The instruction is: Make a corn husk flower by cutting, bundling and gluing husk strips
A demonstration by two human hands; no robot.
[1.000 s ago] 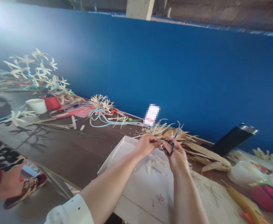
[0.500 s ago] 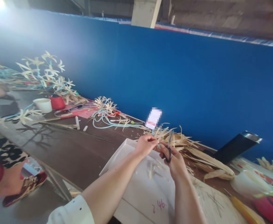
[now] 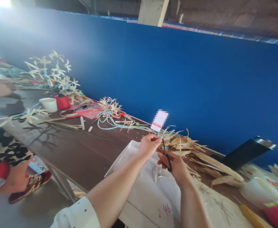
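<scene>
My right hand [image 3: 175, 166] grips dark-handled scissors [image 3: 166, 155], blades pointing up toward my left hand. My left hand [image 3: 149, 145] is closed in a pinch on a small piece of dried husk, held just above the near corner of a white tray [image 3: 129, 155]. Both hands hover over the tray, which carries a few pale husk trimmings [image 3: 158, 172]. Right behind the hands lies a heap of dried corn husks [image 3: 195, 152].
A long brown table [image 3: 77, 148] runs along a blue wall. On it are husk flowers [image 3: 51, 71], a white cup [image 3: 48, 104], a red spool [image 3: 62, 102], light-blue strips [image 3: 110, 122] and a dark tilted flask [image 3: 245, 152]. Another person's foot in a patterned shoe [image 3: 27, 186] is at lower left.
The scissors' blades have swung from tilting right to pointing up-left at the left hand's pinch. My right hand has dropped slightly. The view has shifted.
</scene>
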